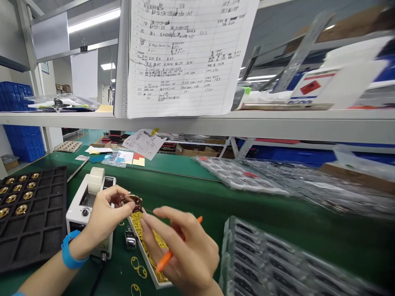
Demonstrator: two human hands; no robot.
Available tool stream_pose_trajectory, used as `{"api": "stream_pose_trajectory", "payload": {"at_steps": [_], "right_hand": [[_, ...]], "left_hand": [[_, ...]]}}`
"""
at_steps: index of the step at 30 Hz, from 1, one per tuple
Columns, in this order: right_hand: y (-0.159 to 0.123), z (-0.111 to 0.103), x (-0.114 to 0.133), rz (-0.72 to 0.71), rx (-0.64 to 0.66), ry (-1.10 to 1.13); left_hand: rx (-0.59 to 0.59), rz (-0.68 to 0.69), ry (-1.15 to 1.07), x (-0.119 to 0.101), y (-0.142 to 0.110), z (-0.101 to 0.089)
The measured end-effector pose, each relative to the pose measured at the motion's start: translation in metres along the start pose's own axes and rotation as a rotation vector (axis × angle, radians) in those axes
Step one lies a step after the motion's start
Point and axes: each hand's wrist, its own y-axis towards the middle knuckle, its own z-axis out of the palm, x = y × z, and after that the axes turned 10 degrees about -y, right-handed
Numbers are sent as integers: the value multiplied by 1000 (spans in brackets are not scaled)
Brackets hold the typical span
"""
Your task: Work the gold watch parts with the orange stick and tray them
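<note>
My left hand [106, 211], with a blue wristband [74, 248], pinches a small round rose-gold metal watch case [132, 200] between thumb and fingers. Close to its right, my right hand [183, 246] is closed around an orange pen-like stick [165, 261], which lies across the palm. The right fingertips reach toward the watch case; something thin shows by them, too small to name. Beneath both hands stands a white tray [160, 284] filled with small yellow rings [137, 220]. Several loose yellow rings [138, 267] lie on the green mat beside it.
Left of the tray are a white tape dispenser [74, 213] and a small silver-black counter [130, 239]. A black compartment tray [37, 230] holds several gold cases at far left. Clear plastic trays [262, 255] lie at right. A shelf edge [197, 128] with handwritten sheets [188, 61] crosses above.
</note>
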Motion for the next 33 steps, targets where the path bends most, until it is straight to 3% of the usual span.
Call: {"api": "stream_pose_trajectory", "payload": {"at_steps": [2, 6, 11, 17, 33], "right_hand": [[-2, 2, 1, -60, -49, -64], [-3, 8, -2, 11, -18, -110], [-1, 10, -7, 15, 24, -28], [0, 9, -11, -116, 29, -71], [-4, 14, -13, -133, 30, -58]], "left_hand": [[-5, -52, -123, -1, -2, 1], [30, -115, -208, -4, -8, 5], [28, -40, -95, -3, -17, 10], [8, 55, 90, 4, -19, 11], [-28, 128, 187, 7, -21, 13]]}}
